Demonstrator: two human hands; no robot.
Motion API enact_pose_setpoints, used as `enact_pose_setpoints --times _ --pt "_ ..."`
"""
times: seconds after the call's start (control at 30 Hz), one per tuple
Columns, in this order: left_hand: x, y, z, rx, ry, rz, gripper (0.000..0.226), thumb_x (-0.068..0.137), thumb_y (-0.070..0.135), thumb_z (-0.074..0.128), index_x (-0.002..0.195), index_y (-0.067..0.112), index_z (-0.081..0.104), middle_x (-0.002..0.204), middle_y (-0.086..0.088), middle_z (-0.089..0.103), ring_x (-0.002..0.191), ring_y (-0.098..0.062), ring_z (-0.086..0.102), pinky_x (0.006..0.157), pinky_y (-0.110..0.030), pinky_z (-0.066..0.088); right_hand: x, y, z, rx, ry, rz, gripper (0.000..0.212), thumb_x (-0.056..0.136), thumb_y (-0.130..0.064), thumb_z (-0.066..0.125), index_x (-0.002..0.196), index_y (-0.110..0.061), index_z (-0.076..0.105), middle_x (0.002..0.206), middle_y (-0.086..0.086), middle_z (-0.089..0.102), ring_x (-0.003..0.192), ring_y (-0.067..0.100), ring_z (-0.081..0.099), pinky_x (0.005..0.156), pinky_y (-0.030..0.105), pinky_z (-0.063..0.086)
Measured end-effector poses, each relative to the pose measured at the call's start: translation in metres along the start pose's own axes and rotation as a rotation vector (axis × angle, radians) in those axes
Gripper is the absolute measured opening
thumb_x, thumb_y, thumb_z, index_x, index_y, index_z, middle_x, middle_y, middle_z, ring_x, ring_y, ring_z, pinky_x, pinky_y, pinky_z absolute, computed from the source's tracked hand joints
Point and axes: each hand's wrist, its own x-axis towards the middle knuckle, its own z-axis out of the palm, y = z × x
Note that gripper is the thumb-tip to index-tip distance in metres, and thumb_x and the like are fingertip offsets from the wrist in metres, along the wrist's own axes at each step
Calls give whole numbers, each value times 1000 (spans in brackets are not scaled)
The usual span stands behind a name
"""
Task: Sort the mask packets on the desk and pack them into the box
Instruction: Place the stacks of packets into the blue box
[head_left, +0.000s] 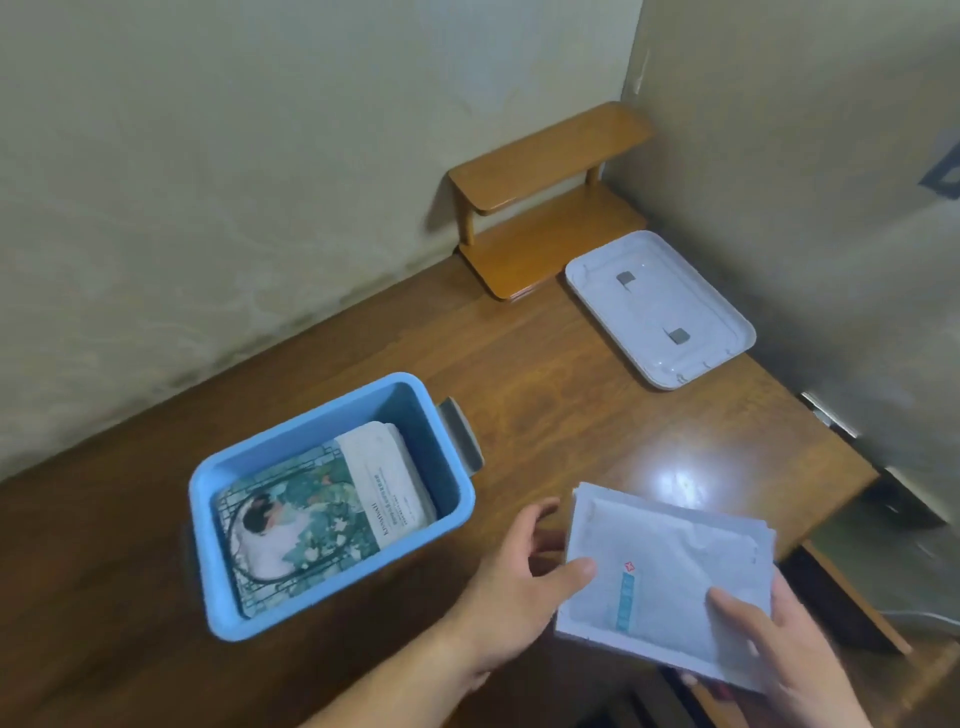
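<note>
Holding a stack of pale white mask packets (670, 577) above the near edge of the wooden desk (545, 374), both hands pinch it from opposite sides. Left hand (519, 587) enters from the lower left, forearm angled up toward the stack; its thumb lies on the top packet's left edge and its fingers curl behind and under. Right hand (789, 654) comes from the lower right corner, thumb pressed flat on the top face near the right edge, fingers hidden beneath. The stack is tilted, its far end higher.

Just left of the left hand sits the open blue box (332, 618), with illustrated mask packets (311, 514) lying flat inside. Well beyond the hands rests a white lid (660, 306), underside up, beside a small wooden shelf (545, 171).
</note>
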Motion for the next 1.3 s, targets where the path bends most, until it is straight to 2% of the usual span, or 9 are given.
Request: enact_pose_setpoints --times 0.2,0.4,0.53,0.67,0.83,0.9,1.0,1.17,1.3 --pt "-93 23 -102 -340 438 264 52 84 23 74 128 42 52 112 11 71 105 -7 67 90 -33 56 -2 -43 132 -11 -490 -29 49 70 -14 64 118 -13 60 101 24 68 67 40 64 45 40 51" --pt "-105 -16 -184 -85 731 149 47 96 12 59 132 39 47 112 12 70 103 -7 66 89 -35 57 47 -32 239 -638 -517 -236 22 90 -17 62 111 -20 60 95 2 73 81 20 71 63 41 59" --pt "-92 -39 -201 134 706 -5 64 96 26 57 145 49 23 130 14 58 110 -8 60 92 -40 55 71 -17 262 -981 -518 -301 26 88 -24 58 114 -22 56 101 -4 68 89 12 65 79 34 55" --pt "-86 -43 -204 396 719 -101 73 95 34 57 151 41 10 137 8 52 113 -13 57 89 -36 56 78 -14 263 -1141 -502 -218 20 89 -28 57 106 -19 50 96 -1 62 87 18 61 73 35 51" --pt "-93 -28 -193 1017 816 -222 75 94 57 46 152 25 12 127 1 54 105 -20 62 79 -36 58 77 -21 266 -1277 -524 -225 27 92 -31 53 112 -16 44 99 1 57 80 14 54 56 24 39" --pt "-90 -22 -191 1165 907 -91 68 96 55 42 151 20 22 134 -1 47 112 -21 56 82 -33 54 76 -24 266 -1361 -518 -258 30 91 -35 54 110 -15 45 98 3 58 81 17 56 56 25 40" --pt "-71 -25 -188 1206 795 205 61 96 48 37 148 15 37 151 -8 37 131 -29 44 104 -45 43 76 -25 259 -1486 -454 -441 39 89 -45 55 112 -15 49 98 5 65 84 22 63 68 33 50" --pt "-50 -38 -184 1188 651 177 66 98 53 20 153 18 27 162 0 18 149 -22 18 119 -57 14 76 -12 249 -1386 -487 -1122 63 87 -48 52 136 -11 46 140 10 48 129 31 46 103 39 44" --pt "-45 -48 -185 1250 667 56 69 96 57 18 150 17 35 155 0 37 144 -23 33 111 -65 16 92 4 253 -1635 -703 -1089 85 81 -64 37 149 -14 26 161 8 14 149 32 5 115 49 29"
